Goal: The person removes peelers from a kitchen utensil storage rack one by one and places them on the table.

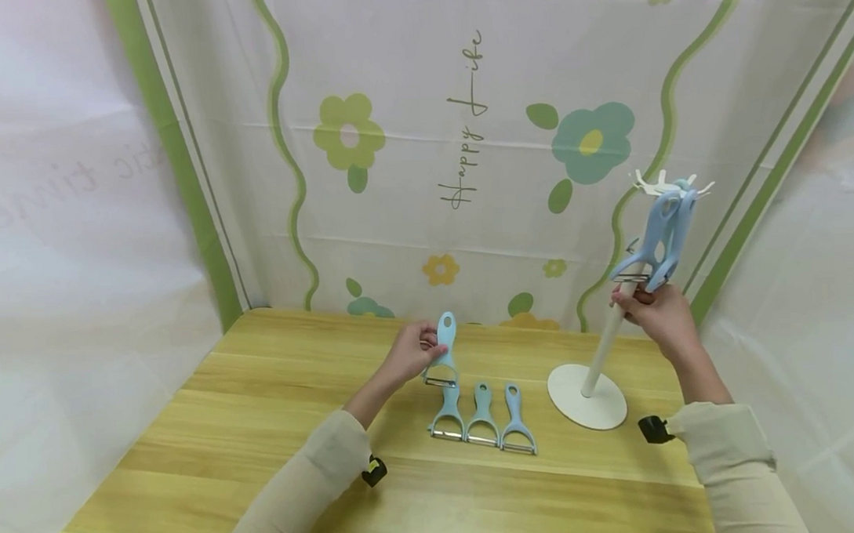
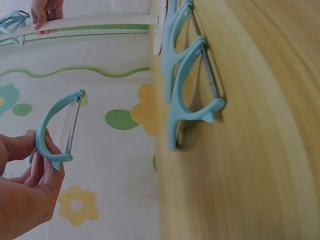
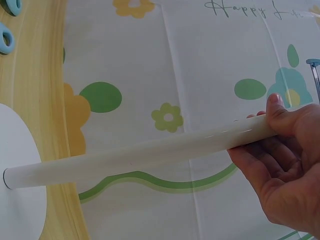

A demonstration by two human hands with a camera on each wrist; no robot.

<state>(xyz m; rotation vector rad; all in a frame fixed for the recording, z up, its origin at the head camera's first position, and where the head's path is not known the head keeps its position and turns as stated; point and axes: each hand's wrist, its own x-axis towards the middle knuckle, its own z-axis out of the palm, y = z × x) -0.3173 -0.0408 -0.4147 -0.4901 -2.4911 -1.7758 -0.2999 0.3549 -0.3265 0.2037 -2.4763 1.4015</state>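
Observation:
In the head view, my left hand [image 1: 406,356] pinches a light blue Y-shaped peeler [image 1: 446,329] by its handle, with the blade end down. The left wrist view shows thumb and fingers around this peeler [image 2: 43,122]. Below it, three more peelers lie side by side on the table: a left one [image 1: 451,405], a middle one [image 1: 483,403] and a right one [image 1: 513,405]. My right hand [image 1: 660,319] grips the pole [image 1: 605,343] of a white stand, just under several blue peelers [image 1: 655,227] hanging from its top hooks [image 1: 653,186]. The hanging peelers overlap.
The stand's round white base [image 1: 569,391] sits on the wooden table [image 1: 263,429], right of the row of peelers. A printed curtain [image 1: 410,181] with flowers and lettering hangs behind the table's back edge. White sheets [image 1: 78,192] enclose both sides.

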